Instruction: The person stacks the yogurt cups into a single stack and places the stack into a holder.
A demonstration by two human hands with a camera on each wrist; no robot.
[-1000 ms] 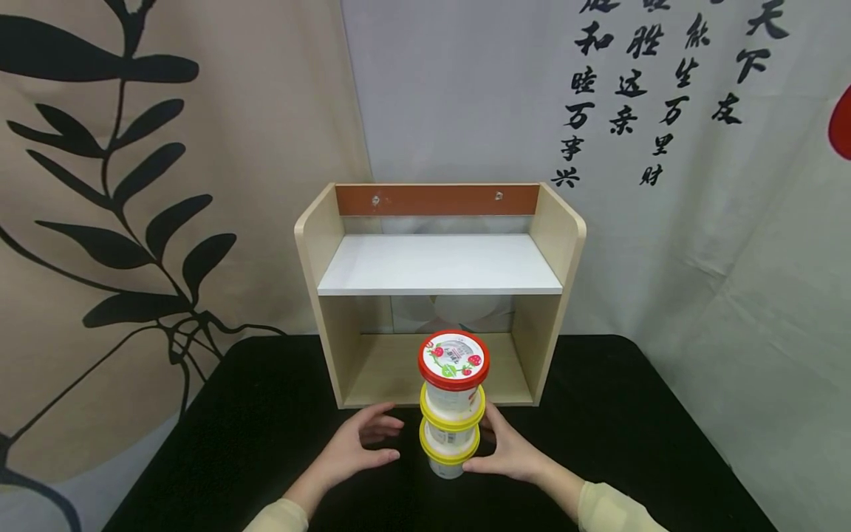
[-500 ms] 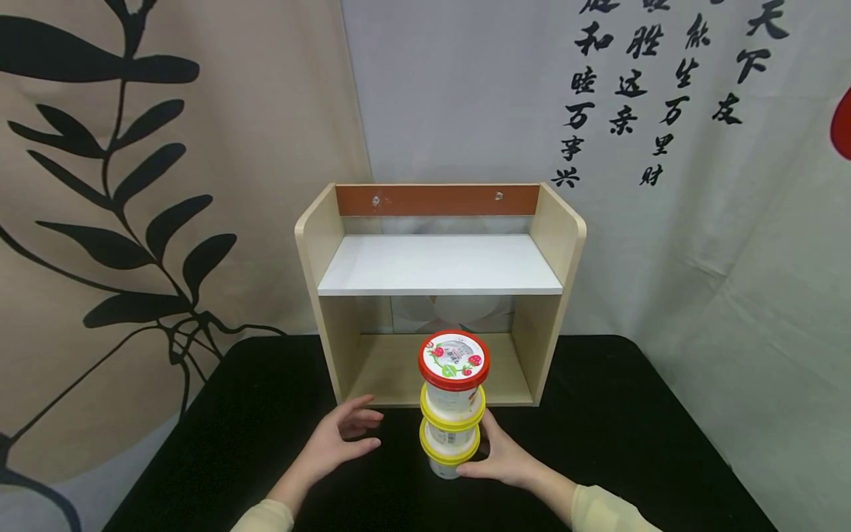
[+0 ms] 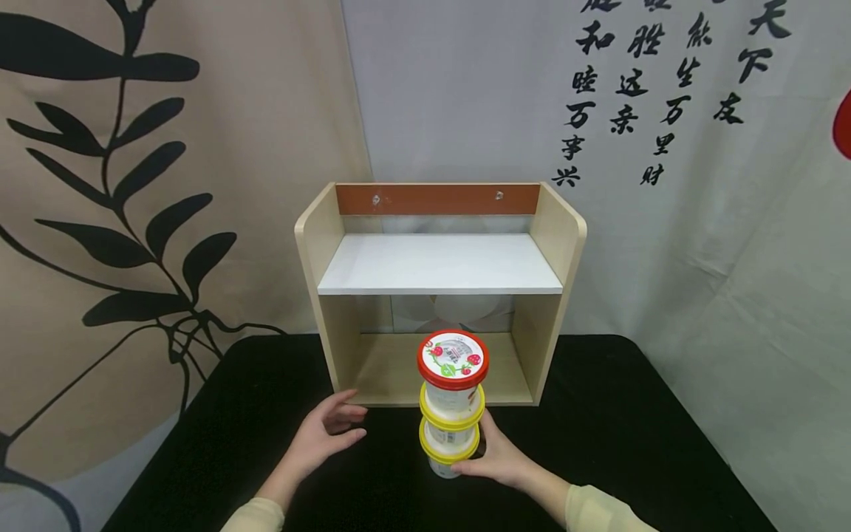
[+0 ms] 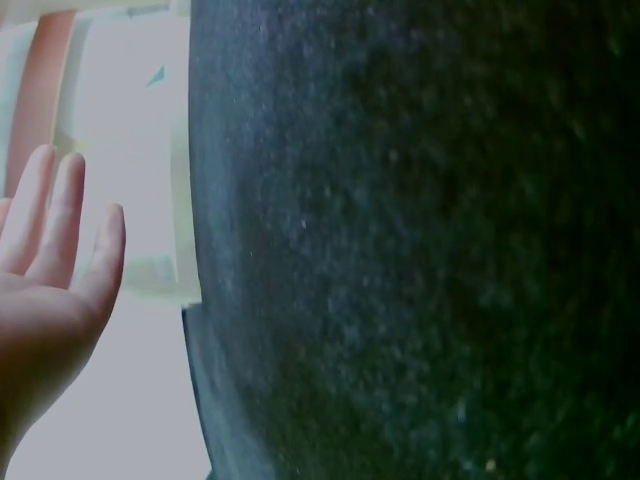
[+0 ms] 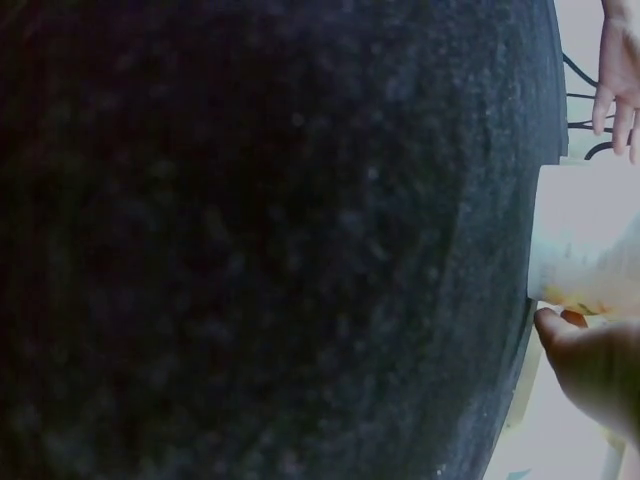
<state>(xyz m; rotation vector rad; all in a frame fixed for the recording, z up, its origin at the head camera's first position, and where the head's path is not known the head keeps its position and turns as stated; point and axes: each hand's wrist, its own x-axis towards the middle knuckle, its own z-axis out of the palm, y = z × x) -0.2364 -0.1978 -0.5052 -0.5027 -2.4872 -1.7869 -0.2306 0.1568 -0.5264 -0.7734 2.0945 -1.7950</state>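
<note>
Clock directions taken from the stack, twelve being away from the person. Right hand (image 3: 500,459), at three o'clock: thumb across the near side, fingers behind, curled round the bottom tub (image 3: 440,465), yellow-lidded. Left hand (image 3: 323,434), between nine and ten: fingers loosely extended, thumb parted from them, well apart from the tubs; contact with the shelf behind its fingertips cannot be told. Middle tub (image 3: 452,432): yellow lid, resting on the bottom one. Top tub (image 3: 453,362): red lid, white face printed with red fruit and green leaf; all three upright. Black tabletop (image 3: 598,414): beneath the stack. Pale sleeves (image 3: 601,510): at both wrists. Shelf unit (image 3: 439,262), twelve o'clock: light wood sides, white upper board, reddish-brown rear rail. Leaf print (image 3: 113,247), ten o'clock; black characters (image 3: 581,114), one o'clock: both on the backdrop.
</note>
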